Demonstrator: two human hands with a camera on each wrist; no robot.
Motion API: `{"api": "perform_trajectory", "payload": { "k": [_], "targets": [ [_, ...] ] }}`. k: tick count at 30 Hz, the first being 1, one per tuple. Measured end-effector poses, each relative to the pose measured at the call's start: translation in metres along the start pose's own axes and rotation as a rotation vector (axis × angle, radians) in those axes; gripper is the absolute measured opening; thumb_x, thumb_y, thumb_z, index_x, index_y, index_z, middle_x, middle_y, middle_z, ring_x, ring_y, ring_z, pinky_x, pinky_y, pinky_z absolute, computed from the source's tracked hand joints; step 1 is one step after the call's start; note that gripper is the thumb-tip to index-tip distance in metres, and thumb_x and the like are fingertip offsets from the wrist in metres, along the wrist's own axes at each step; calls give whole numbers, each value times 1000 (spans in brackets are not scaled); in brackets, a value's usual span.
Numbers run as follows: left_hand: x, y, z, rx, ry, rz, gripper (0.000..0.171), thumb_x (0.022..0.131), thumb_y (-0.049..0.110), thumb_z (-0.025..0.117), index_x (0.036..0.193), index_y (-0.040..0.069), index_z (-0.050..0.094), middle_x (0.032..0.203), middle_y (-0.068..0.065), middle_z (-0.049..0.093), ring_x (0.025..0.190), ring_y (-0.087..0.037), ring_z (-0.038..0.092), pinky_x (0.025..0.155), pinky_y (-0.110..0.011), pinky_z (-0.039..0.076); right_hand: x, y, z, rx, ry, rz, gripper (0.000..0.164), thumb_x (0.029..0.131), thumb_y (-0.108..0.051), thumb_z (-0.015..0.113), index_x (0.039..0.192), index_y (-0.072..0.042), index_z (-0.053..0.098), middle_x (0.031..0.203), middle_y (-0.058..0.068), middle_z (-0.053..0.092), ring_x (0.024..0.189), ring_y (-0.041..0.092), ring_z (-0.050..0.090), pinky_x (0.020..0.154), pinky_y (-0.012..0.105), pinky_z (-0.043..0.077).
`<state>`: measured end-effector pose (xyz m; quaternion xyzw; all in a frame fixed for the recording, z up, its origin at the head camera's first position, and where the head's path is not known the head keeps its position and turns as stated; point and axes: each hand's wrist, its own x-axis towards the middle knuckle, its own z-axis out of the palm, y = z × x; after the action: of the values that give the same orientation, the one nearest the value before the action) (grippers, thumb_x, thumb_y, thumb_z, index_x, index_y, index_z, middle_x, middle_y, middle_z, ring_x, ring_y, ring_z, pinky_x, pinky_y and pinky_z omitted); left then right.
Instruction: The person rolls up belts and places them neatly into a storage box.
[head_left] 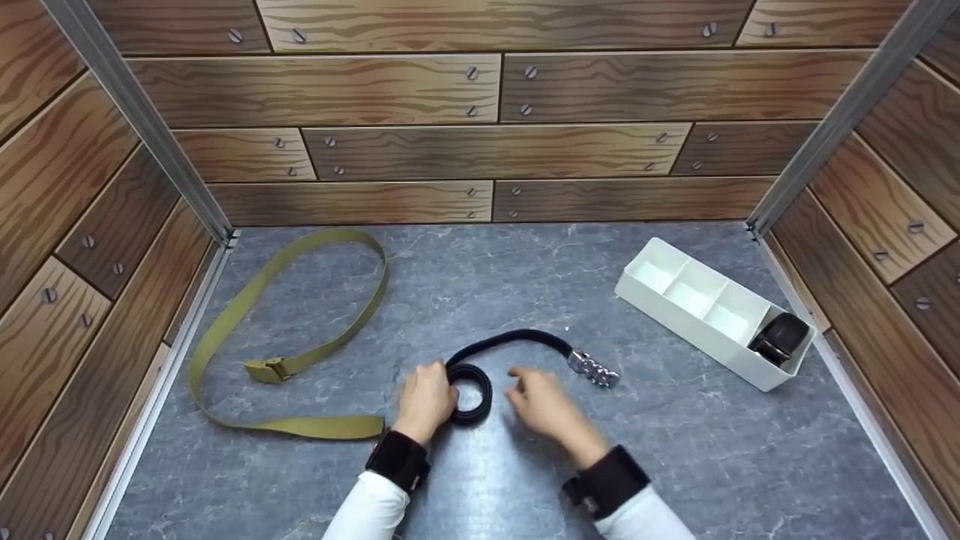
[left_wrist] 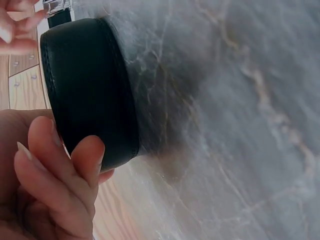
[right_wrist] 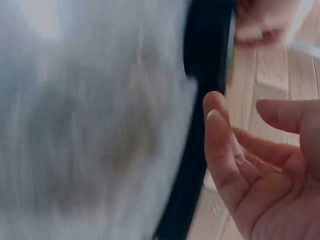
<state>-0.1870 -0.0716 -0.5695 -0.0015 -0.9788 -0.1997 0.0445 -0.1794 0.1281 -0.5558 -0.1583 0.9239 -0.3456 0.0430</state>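
Observation:
A black belt (head_left: pixel 484 397) stands on edge on the grey marbled surface, part of it wound in a round coil. Its loose end curves away behind the coil to a shiny silver buckle (head_left: pixel 592 369). My left hand (head_left: pixel 426 397) pinches the coil's left side; in the left wrist view, fingertips lie against the dark leather band (left_wrist: pixel 90 90). To the right of the coil is my right hand (head_left: pixel 547 405), thumb and fingers parted around nothing. In the right wrist view, the right hand (right_wrist: pixel 265 170) is beside the belt's loose strip (right_wrist: pixel 192 155); that view is blurred.
An olive webbing belt (head_left: pixel 225 322) with a matching buckle (head_left: pixel 266 370) lies looped at left, its tip near my left wrist. At right stands a white divided box (head_left: pixel 690 330) with a rolled black belt (head_left: pixel 781 336) in its nearest compartment. Wood-patterned walls (head_left: pixel 495 150) enclose the surface.

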Motion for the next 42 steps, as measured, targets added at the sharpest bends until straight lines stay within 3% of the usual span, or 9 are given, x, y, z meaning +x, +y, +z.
{"api": "perform_trajectory", "payload": {
  "k": [4, 10, 14, 18, 26, 30, 34, 37, 42],
  "targets": [
    [0, -1, -1, -4, -10, -1, 19, 76, 16, 73, 85, 2, 64, 84, -22, 69, 74, -41, 67, 60, -50, 52, 7, -11, 22, 99, -93, 81, 47, 98, -18, 58, 132, 13, 48, 72, 6, 62, 48, 11, 56, 52, 30, 51],
    [-2, -3, -2, -14, -18, 19, 22, 76, 16, 75, 87, 2, 62, 83, -22, 69, 74, -42, 67, 59, -51, 52, 16, -22, 40, 73, -93, 124, 32, 98, -13, 56, 126, 3, 56, 89, 24, 68, 38, 12, 55, 43, 31, 49],
    [-2, -6, -4, 0, -7, 34, 24, 75, 19, 79, 87, 3, 65, 83, -20, 69, 73, -40, 67, 59, -50, 52, 19, -24, 41, -29, -80, 125, 36, 96, -10, 58, 129, 4, 57, 106, 29, 66, 62, 25, 67, 59, 39, 55],
    [0, -8, -6, 15, 18, 77, 23, 78, 21, 80, 79, 3, 67, 79, -18, 69, 71, -38, 67, 60, -49, 53, 21, -23, 39, -103, -102, 72, 41, 94, -10, 59, 133, 3, 56, 118, 26, 64, 95, 36, 66, 82, 46, 53],
    [-2, -9, -3, 50, 30, 242, 21, 80, 17, 77, 72, 6, 62, 73, -15, 67, 64, -37, 65, 55, -48, 50, 21, -17, 36, -188, -118, -61, 34, 95, -11, 58, 128, -6, 63, 103, 17, 67, 93, 34, 65, 81, 47, 52],
    [-3, -6, 0, 30, 57, 227, 18, 79, 14, 77, 74, 3, 63, 73, -17, 66, 65, -37, 65, 56, -47, 51, 18, -18, 32, -136, -86, 13, 28, 95, -14, 61, 119, -1, 65, 101, 15, 64, 93, 31, 63, 83, 47, 52],
    [-3, -4, 3, -11, 51, 192, 16, 79, 12, 76, 75, 2, 64, 74, -18, 67, 66, -37, 66, 57, -46, 52, 12, -20, 31, -46, -88, 115, 16, 93, -12, 63, 102, 2, 64, 87, 10, 61, 68, 21, 66, 65, 37, 55],
    [-3, -3, 3, -23, 37, 170, 16, 78, 11, 76, 75, 3, 63, 75, -18, 67, 67, -38, 66, 56, -47, 52, 10, -20, 31, -51, -76, 104, 9, 91, -6, 61, 94, 2, 62, 80, 10, 59, 60, 20, 64, 58, 34, 53],
    [-2, -2, 2, -3, 2, 159, 16, 80, 15, 76, 75, 4, 65, 77, -16, 67, 69, -38, 66, 57, -48, 52, 13, -17, 31, -197, -42, 6, 19, 89, -4, 61, 105, 7, 64, 93, 20, 62, 88, 35, 64, 79, 44, 54]
  ]
}}
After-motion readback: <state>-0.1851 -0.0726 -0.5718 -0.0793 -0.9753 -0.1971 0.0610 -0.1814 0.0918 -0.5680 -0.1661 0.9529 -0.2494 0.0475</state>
